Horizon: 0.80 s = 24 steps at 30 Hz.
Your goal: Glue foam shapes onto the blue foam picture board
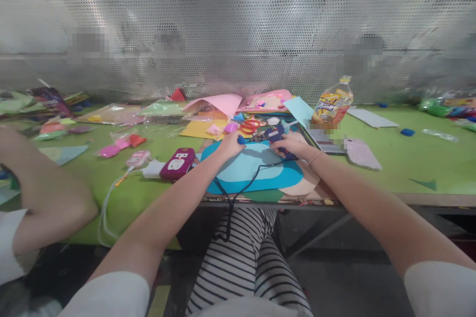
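My left hand is closed, with a small dark blue lump at its fingertips, just above the far edge of the blue cut-out sheets. My right hand has its fingers bent over a dark blue item with a white label; its exact kind is unclear. Beneath both hands lies a light blue rounded sheet on a larger bright blue sheet. A black cord runs across them and hangs over the table edge. Red-handled scissors lie between and beyond my hands.
To the left are a purple device, a white cable and another person's arm. On the right stand a yellow snack bag and a pale phone. A perforated metal panel rises behind the green tabletop.
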Tool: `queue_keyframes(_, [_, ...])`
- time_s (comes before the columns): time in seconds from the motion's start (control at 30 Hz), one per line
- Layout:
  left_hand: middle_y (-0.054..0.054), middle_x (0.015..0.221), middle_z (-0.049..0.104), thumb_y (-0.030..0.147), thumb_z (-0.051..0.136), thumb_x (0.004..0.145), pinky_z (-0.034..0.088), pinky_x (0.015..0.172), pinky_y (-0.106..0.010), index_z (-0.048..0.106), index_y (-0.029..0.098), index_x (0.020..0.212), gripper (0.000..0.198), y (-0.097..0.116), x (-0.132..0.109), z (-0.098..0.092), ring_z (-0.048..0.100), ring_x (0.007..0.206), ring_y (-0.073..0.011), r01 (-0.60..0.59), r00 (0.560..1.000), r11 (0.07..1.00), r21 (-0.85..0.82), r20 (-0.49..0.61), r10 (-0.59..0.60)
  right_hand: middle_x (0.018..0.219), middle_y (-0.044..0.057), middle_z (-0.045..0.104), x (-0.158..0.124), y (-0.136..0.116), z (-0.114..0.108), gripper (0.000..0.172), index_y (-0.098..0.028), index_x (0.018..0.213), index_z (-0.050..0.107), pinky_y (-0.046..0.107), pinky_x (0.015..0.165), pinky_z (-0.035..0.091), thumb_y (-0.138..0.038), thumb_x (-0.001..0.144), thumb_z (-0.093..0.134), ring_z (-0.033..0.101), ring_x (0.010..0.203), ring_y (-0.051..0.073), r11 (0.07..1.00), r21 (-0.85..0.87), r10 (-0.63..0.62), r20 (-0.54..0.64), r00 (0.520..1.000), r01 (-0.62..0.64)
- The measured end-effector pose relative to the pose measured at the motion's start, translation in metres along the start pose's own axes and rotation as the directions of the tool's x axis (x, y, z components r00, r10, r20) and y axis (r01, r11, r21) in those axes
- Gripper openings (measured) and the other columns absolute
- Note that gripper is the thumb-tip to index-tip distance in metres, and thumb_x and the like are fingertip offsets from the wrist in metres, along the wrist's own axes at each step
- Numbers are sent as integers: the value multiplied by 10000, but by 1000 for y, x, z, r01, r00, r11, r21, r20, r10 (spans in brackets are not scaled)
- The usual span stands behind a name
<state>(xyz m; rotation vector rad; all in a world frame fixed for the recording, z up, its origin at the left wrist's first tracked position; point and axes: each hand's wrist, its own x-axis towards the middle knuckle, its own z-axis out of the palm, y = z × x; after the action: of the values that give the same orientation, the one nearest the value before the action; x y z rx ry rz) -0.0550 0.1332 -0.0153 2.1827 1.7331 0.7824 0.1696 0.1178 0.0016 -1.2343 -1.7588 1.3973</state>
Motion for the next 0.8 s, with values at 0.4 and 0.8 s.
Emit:
queue_keyframes(0.4, [-89,908,655,214,634,687,447,760,-301,597,143,948,273,2,0,-1,609,888,-233,-17,1000,999,42,26,16,389,-49,450,-5,-7,1,323,-227,503,333,244,388,305,-331,578,629,398,364,88,1000,-19,11,49,999,-10])
queue_keyframes(0.8, [-85,877,653,197,636,679,445,730,-295,597,144,900,230,1,0,-2,611,858,-226,-27,1000,999,21,12,26,402,-30,448,-4,-7,0,311,-222,504,352,247,407,315,-338,598,624,401,393,99,997,-67,26,25,999,-25])
